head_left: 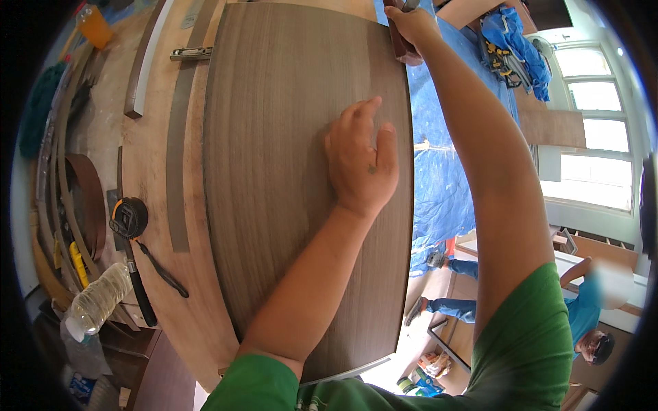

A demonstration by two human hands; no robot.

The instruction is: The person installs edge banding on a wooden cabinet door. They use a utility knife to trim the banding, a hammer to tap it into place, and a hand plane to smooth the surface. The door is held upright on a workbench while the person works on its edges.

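A long grey-brown wood-grain panel [274, 137] lies in front of me on the workbench. My left hand [363, 161] rests on its face, thumb apart from the lightly bent fingers, holding nothing. Out at the panel's far right edge, my right hand [415, 27] grips a reddish-brown strip [399, 42] that looks like folded sandpaper and presses it along that edge. The fingers' far side is partly cut off by the frame's top. A metal hinge [191, 53] sticks out from the panel's left edge.
Left on the bench are a tape measure [129, 218], a black-handled tool [140, 294], a clear plastic bottle [99, 301], a yellow cutter [79, 264], edging strips and an orange bottle [94, 26]. Blue sheeting [442, 185] lies right of the panel. Another person [582, 294] is at lower right.
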